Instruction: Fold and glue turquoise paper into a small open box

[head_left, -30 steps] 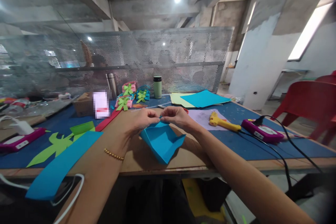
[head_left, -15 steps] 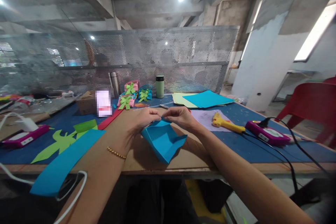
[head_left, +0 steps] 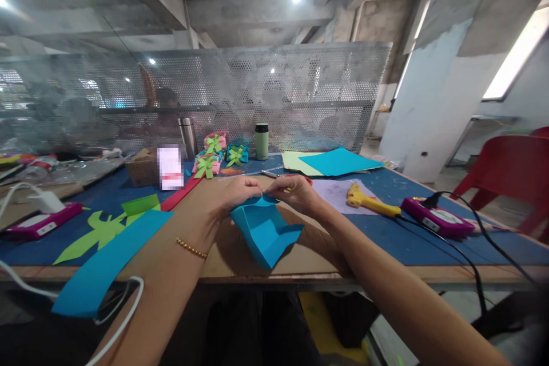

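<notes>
A folded piece of blue paper [head_left: 266, 231], shaped like a shallow open box, tilts toward me above the brown cardboard [head_left: 309, 263]. At its far edge my left hand [head_left: 242, 191] is closed, thumb and fingers pinching the paper. Close beside it, my right hand [head_left: 294, 191] pinches the same edge, its fingertips almost meeting the left ones. The fingertips hide part of that edge. Left of my left forearm lies a long blue paper strip [head_left: 115, 260], near green paper cutouts [head_left: 96, 234].
A yellow glue gun [head_left: 373, 203] lies on purple paper at right, beside a purple power strip [head_left: 437, 218] with a black cord. Blue and green sheets [head_left: 343, 161], a green bottle [head_left: 261, 142], a steel flask [head_left: 187, 138] and small bow-topped paper boxes [head_left: 206, 164] stand behind.
Both hands keep their pinch on the blue paper, which has shifted very slightly left. The fingertips have drawn a little apart.
</notes>
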`<state>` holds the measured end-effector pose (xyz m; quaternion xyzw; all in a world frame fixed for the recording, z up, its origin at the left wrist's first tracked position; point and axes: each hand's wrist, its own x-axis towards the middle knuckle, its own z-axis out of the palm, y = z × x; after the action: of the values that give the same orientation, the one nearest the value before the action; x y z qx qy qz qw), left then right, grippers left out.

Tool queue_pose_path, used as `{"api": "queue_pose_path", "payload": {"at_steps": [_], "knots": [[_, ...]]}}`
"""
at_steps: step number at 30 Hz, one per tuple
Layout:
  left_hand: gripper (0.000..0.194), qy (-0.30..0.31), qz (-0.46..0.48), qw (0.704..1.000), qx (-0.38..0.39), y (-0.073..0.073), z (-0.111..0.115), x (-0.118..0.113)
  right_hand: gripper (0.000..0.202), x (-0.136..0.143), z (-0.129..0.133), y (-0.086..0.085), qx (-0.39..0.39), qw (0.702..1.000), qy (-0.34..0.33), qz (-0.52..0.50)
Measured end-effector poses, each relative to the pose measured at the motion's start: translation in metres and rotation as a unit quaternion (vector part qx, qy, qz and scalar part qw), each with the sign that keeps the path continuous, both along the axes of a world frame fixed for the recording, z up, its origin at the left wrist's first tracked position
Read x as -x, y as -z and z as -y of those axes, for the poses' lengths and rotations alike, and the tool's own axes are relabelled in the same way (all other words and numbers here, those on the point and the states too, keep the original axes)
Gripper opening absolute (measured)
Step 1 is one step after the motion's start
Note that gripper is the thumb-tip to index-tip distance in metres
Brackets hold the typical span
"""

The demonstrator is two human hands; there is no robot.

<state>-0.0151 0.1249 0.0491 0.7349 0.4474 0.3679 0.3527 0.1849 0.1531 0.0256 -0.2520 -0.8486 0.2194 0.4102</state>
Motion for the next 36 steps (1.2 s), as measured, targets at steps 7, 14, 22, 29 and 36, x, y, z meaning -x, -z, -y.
{"api": "queue_pose_path", "payload": {"at_steps": [7, 14, 22, 29, 36], "knots": [[0.017, -0.016, -0.019, 1.0, -0.016, 0.0, 0.001, -0.001, 0.031, 0.001, 0.003, -0.004, -0.007, 1.0, -0.006, 0.002], [0.024, 0.003, -0.064, 0.997, -0.044, -0.005, 0.004, 0.001, 0.027, 0.001, 0.003, -0.005, -0.027, 0.999, -0.027, 0.007], [0.031, 0.018, -0.102, 0.99, -0.099, -0.011, 0.012, 0.001, 0.032, -0.002, 0.011, -0.014, 0.127, 0.992, 0.009, -0.028], [0.03, 0.043, -0.146, 0.979, -0.138, -0.012, 0.011, 0.001, 0.033, 0.001, 0.014, -0.014, 0.161, 0.987, -0.009, 0.002], [0.03, 0.044, -0.157, 0.977, -0.14, -0.01, 0.008, 0.002, 0.035, 0.002, 0.012, -0.011, 0.2, 0.98, -0.01, -0.011]]}}
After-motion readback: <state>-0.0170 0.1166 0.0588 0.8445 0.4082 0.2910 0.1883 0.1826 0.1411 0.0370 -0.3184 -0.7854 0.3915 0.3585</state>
